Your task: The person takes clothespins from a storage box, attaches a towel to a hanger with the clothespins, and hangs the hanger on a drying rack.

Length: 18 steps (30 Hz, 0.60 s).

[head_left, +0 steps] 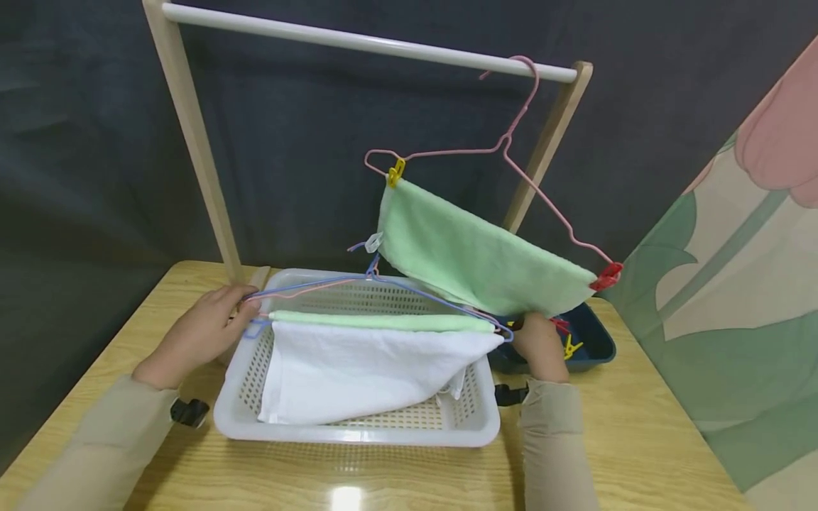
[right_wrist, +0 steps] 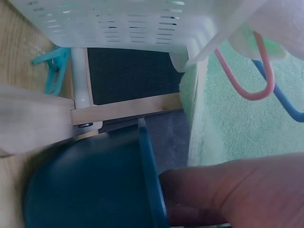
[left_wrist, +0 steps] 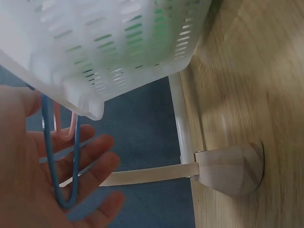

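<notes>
My left hand (head_left: 214,323) holds the left end of a blue wire hanger (head_left: 313,282), its other fingers loosely spread in the left wrist view. Over the hanger's bar hangs a white cloth (head_left: 358,369), lying across a white basket (head_left: 358,433). Just behind it are a green folded cloth (head_left: 383,322) and a pink hanger (left_wrist: 66,135). My right hand (head_left: 540,344) reaches into a dark blue tub (head_left: 597,333) holding red and yellow clothespins (head_left: 571,347); its fingertips are hidden by the tub's rim.
A pink hanger (head_left: 524,174) hangs on the rack's white rod (head_left: 371,44). A yellow clothespin (head_left: 396,172) and a red clothespin (head_left: 607,277) fasten a green cloth (head_left: 473,248) to it, tilted above the tub. A teal clothespin (right_wrist: 57,69) lies near the rack's base.
</notes>
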Each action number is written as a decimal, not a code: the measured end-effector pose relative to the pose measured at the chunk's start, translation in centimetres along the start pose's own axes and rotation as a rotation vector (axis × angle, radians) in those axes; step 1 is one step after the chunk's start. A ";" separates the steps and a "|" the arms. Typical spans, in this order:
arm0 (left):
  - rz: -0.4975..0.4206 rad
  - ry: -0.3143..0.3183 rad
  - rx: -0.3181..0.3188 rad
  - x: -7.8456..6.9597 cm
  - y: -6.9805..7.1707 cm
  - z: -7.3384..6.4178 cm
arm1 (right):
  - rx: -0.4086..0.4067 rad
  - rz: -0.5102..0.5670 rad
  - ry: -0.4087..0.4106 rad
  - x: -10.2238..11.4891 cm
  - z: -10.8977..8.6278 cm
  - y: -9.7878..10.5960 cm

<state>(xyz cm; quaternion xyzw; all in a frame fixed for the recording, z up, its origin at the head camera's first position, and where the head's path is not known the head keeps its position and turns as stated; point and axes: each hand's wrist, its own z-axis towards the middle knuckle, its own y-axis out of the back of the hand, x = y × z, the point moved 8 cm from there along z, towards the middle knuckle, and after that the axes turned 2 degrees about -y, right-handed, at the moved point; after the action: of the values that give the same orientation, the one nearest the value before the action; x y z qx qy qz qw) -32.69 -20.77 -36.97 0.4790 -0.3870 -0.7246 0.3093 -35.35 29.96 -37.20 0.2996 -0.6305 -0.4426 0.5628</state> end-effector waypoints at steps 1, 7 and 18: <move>-0.001 -0.006 -0.012 0.0 0.0 0.0 | 0.004 0.004 -0.005 -0.1 0.0 -0.1; -0.014 -0.020 -0.101 0.4 0.3 0.2 | 0.020 0.032 -0.014 -0.3 0.1 0.0; -0.060 0.092 -0.137 1.3 0.4 -0.2 | 0.052 0.015 0.060 0.4 -0.4 1.1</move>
<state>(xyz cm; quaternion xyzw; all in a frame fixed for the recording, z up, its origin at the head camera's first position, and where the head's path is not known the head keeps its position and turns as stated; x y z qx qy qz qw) -32.90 -22.12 -37.24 0.5009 -0.3075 -0.7356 0.3367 -34.90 29.97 -36.04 0.3227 -0.6269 -0.4127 0.5767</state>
